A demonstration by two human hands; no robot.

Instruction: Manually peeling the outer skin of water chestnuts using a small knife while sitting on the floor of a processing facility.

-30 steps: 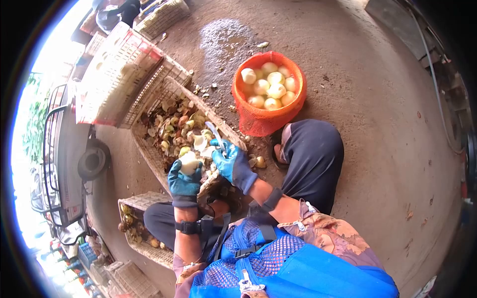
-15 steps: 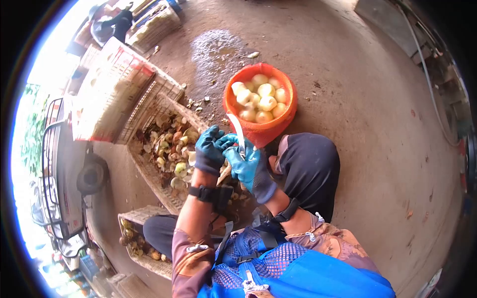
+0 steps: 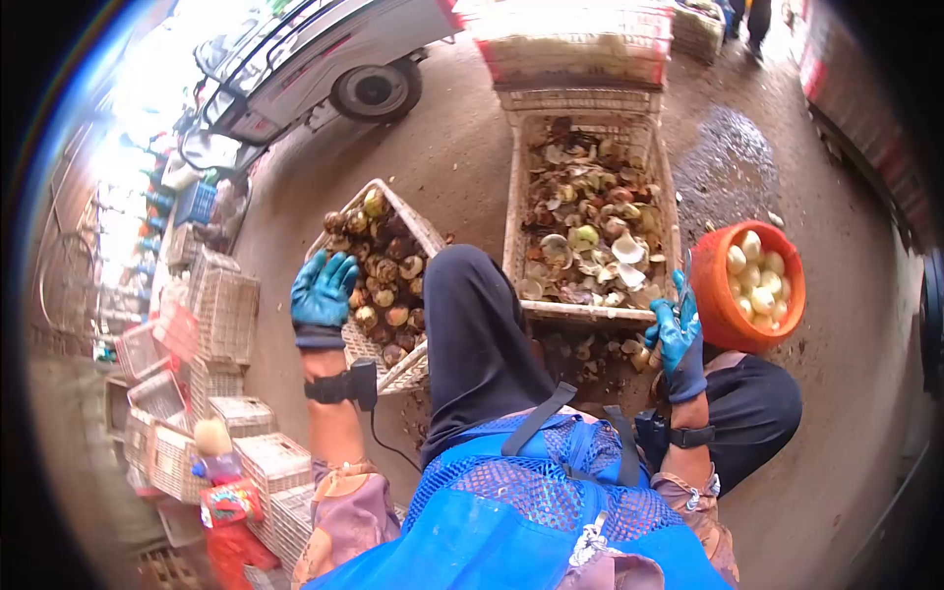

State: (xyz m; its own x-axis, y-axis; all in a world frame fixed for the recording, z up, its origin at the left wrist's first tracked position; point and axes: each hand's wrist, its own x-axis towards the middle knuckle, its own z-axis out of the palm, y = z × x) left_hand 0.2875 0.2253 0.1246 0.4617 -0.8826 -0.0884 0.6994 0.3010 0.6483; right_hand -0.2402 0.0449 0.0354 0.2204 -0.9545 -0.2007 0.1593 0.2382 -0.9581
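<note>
My left hand (image 3: pixel 324 290), in a blue-green glove, is at the left rim of a crate (image 3: pixel 431 234) of unpeeled onions (image 3: pixel 385 264). Its fingers are spread, with nothing seen in them. My right hand (image 3: pixel 678 344), gloved the same way, is closed around a knife (image 3: pixel 687 264) whose blade points up and away, seen nearly edge-on. Just to the right of that hand stands an orange bucket (image 3: pixel 737 332) holding pale peeled onions (image 3: pixel 759 280). Ahead of my knees, a larger crate (image 3: pixel 590 312) contains onion skins and scraps (image 3: pixel 590 236).
Stacked crates (image 3: pixel 580 59) rise behind the scrap crate. A parked vehicle (image 3: pixel 334 74) is at the upper left. More crates (image 3: pixel 224 305) and a small person in red (image 3: pixel 231 506) are on the left. Wet ground (image 3: pixel 728 162) lies beyond the bucket.
My view has swung left. My hands, together near the bucket before, are now apart: the left has gone to the unpeeled onions, while the right keeps the knife near the bucket.
</note>
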